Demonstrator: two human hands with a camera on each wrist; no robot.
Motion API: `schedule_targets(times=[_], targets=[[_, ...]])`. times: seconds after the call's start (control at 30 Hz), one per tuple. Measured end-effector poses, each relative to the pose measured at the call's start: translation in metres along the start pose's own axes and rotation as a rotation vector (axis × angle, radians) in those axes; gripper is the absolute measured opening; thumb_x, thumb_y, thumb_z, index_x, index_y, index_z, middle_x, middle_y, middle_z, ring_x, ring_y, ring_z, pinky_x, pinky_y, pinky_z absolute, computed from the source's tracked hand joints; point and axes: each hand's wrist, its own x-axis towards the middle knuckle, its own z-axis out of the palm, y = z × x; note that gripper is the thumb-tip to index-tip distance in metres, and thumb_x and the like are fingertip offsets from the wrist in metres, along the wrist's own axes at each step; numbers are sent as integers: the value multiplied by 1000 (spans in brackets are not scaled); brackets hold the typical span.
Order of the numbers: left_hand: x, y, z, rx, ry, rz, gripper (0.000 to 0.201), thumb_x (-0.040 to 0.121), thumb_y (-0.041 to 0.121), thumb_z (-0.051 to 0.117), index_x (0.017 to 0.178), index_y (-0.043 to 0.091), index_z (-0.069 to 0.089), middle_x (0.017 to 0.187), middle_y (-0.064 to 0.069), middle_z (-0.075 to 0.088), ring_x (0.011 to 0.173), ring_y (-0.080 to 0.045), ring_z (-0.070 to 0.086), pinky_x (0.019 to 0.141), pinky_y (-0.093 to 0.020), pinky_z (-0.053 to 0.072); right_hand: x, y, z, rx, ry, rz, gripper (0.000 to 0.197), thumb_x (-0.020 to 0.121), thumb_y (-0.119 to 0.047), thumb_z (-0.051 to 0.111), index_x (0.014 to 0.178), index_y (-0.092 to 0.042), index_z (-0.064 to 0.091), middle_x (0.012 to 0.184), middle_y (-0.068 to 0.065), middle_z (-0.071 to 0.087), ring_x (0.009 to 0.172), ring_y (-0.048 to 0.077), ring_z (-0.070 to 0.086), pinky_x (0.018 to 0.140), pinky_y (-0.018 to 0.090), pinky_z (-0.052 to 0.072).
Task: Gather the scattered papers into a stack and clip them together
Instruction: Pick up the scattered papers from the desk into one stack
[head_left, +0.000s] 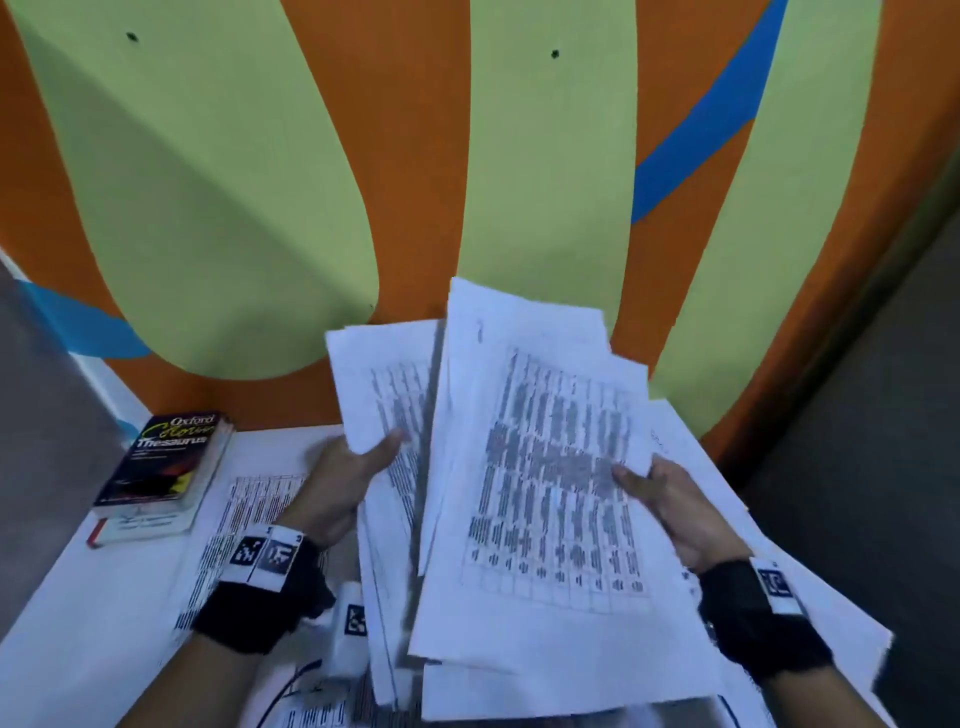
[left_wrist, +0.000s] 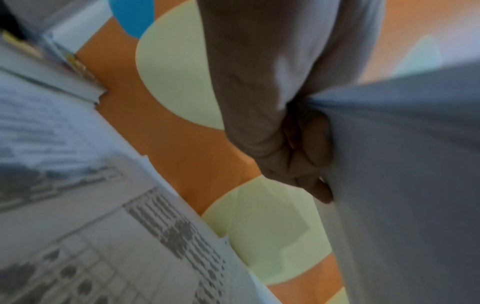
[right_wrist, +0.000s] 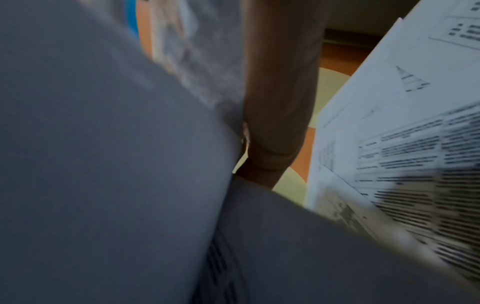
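At far left a thesaurus (head_left: 161, 462) lies on a second book (head_left: 140, 527) on the white table (head_left: 67, 670), close to the orange and green wall (head_left: 415, 156). Just right of the books a printed sheet (head_left: 244, 514) lies flat on the table, partly under the left wrist.

The left hand (head_left: 340, 480) is raised above the table and grips the left edge of the papers (head_left: 540, 483), thumb on the front of the sheets; the left wrist view shows its fingers (left_wrist: 298, 148) curled against the back of them. The papers are lifted off the table, held between the two hands as a loose, uneven sheaf, its sheets fanned out and their corners misaligned, printed tables facing up.

The right hand (head_left: 675, 514) clamps the right edge of the same sheaf, thumb on top. The right wrist view is blurred. More sheets (head_left: 779, 597) lie on the table beneath and to the right of that hand. The two hands are apart, one on each side of the sheaf.
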Motion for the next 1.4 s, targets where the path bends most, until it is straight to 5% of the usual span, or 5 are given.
schedule_targets(times=[0.33,0.5,0.67,1.07,1.4], targets=[[-11,-11,16,38,-230,-114,79,51,53,85,115,12,64,108,-5,74,100,-21,70,80,-36,59,9,26,21,-211,-145,58,36,96,-16,55,131,-7,55,128,0,63,118,12,57,86,11,46],[-10,7,24,287,-76,203,23,73,14,79,93,22,69,79,16,75,76,-1,71,64,-13,53,3,2,43,-192,87,-294,42,89,0,62,127,-9,50,117,-5,64,98,-4,64,90,20,53],[-3,25,12,398,6,299,50,68,62,75,58,14,63,58,-13,52,55,-15,42,54,-30,34,-9,-40,45,-124,96,-545,55,82,-4,70,122,-16,35,67,-23,51,53,-8,48,52,5,38],[-13,9,28,212,177,415,62,77,2,73,132,4,45,120,-5,64,107,-2,64,77,-6,49,-9,-76,65,-367,187,-945,111,83,0,69,147,-46,-9,154,-5,25,130,14,43,95,17,47],[-21,9,32,121,271,456,56,77,-7,70,111,30,46,107,13,61,90,13,63,74,-6,51,1,-98,68,-552,197,-987,60,82,-5,69,132,-22,41,123,1,51,114,20,53,95,26,48]])
